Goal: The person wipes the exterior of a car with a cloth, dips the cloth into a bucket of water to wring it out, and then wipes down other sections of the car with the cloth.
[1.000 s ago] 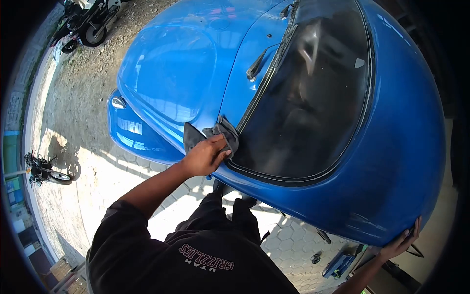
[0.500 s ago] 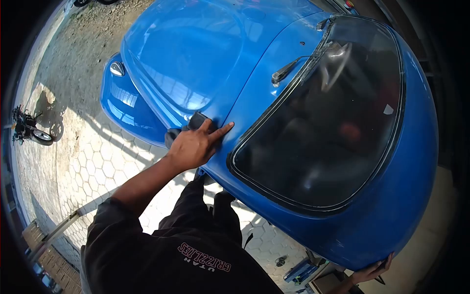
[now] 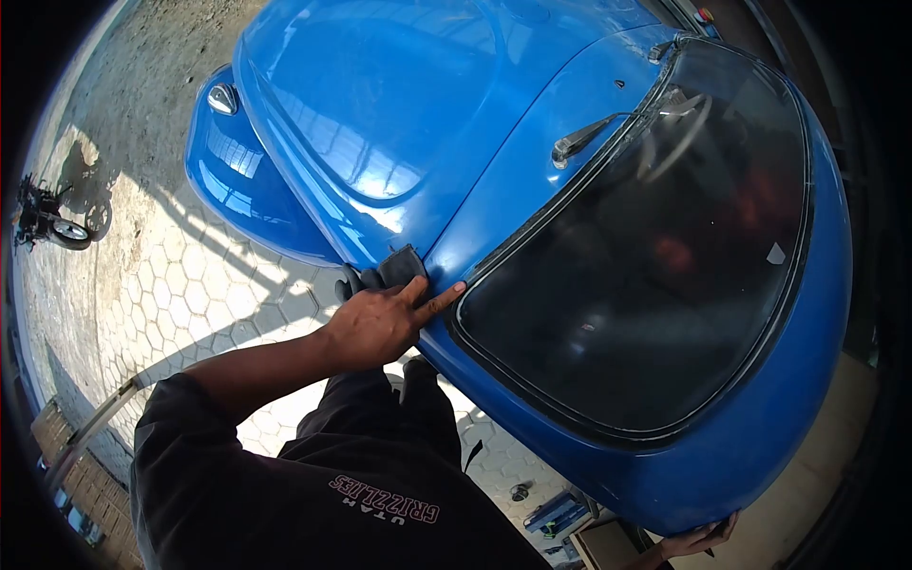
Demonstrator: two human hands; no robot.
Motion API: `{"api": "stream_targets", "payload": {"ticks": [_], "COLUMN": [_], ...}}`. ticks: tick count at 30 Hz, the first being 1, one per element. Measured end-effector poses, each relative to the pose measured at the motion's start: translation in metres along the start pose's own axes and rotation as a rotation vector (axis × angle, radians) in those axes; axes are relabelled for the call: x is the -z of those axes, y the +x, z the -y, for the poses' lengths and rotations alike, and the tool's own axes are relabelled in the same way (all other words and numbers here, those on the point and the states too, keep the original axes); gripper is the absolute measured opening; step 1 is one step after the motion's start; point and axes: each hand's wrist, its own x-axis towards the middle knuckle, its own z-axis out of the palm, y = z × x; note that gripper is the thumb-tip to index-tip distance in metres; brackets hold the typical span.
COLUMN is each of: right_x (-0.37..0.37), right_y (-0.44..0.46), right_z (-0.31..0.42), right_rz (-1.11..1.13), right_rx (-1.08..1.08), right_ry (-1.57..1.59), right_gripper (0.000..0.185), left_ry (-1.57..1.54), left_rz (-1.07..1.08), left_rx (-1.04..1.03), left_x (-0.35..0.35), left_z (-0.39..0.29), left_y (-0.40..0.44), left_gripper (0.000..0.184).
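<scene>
My left hand point(image 3: 380, 323) presses a dark, flat piece of cloth or sandpaper point(image 3: 404, 266) against the blue car point(image 3: 513, 218), where the bonnet meets the windscreen panel. One finger points away from the rest, touching the paint near the windscreen's lower corner. Dark rounded shapes point(image 3: 353, 282) show beside the fingers; I cannot tell what they are. At the lower right, my right hand point(image 3: 701, 539) rests with fingers stretched along the roof edge, and nothing shows in it.
A wiper point(image 3: 589, 138) lies at the base of the dark windscreen point(image 3: 636, 275). Beyond the fender point(image 3: 228, 161) stands a motorcycle point(image 3: 47, 218) on the paved ground. Below the car are a blue toolbox-like item point(image 3: 560, 513) and a cardboard box point(image 3: 608, 546).
The car has shifted in view as my head moved. My left hand and the dark piece sit slightly closer to the windscreen corner. My right hand stays at the roof edge.
</scene>
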Motion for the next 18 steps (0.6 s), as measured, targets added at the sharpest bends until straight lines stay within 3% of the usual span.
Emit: {"api": "stream_targets", "payload": {"ticks": [2,8,11,14,15,16,18], "right_x": [-0.001,0.002,-0.002,-0.004,-0.004,-0.003,-0.001], "right_y": [0.000,0.002,0.004,0.005,0.005,0.005,0.003], "right_z": [-0.003,0.001,0.009,0.013,0.013,0.012,0.009], "right_rz": [-0.008,0.005,-0.008,-0.027,-0.031,-0.035,-0.044], "right_rx": [0.006,-0.007,-0.015,-0.013,-0.018,-0.021,-0.023], "right_ry": [0.005,-0.029,-0.020,-0.032,-0.039,-0.046,-0.055], "right_gripper": [0.060,0.064,0.063,0.062,0.062,0.061,0.061], "left_ry": [-0.071,0.070,0.093,-0.011,-0.229,-0.348,-0.698], "left_rz": [0.108,-0.047,-0.162,-0.049,-0.224,-0.425,-0.607], "left_rx": [0.029,0.064,-0.001,0.038,0.150,0.021,-0.037], "left_x": [0.011,-0.007,-0.008,0.027,0.027,0.035,0.058], "left_z": [-0.002,-0.004,0.008,0.014,0.020,0.029,0.027], "left_y": [-0.004,0.004,0.021,0.035,0.043,0.050,0.071], "left_gripper": [0.091,0.103,0.097,0.084,0.069,0.053,0.039]}}
